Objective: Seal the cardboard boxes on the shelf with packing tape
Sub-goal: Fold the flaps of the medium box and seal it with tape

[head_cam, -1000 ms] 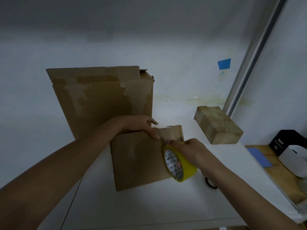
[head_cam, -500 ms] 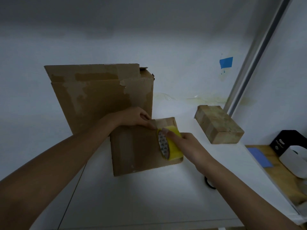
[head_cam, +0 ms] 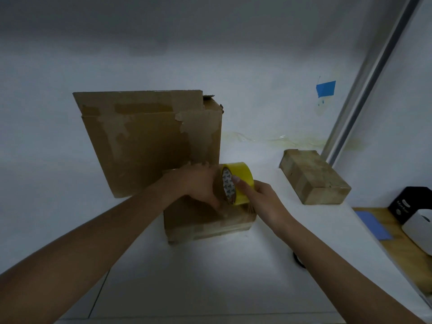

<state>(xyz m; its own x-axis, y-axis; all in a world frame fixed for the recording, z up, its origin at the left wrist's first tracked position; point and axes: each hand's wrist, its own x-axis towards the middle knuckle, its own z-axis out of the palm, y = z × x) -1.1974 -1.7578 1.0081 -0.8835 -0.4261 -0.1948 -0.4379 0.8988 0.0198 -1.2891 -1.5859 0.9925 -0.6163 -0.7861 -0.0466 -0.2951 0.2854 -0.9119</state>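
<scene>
Left hand [head_cam: 198,187] presses down a small brown cardboard box [head_cam: 205,224]; right hand [head_cam: 260,198] grips a yellow packing-tape roll [head_cam: 240,176]. Best done pulling taut, box pinned, strip centred on the seam.

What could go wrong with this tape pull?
1. The left hand presses the middle box right beside the tape roll in the right hand; tape may stick to it.
2. Only that hand steadies the box; a pull could skew it and wrinkle the tape.
3. The tall box stands directly behind; a shove might topple it.
</scene>
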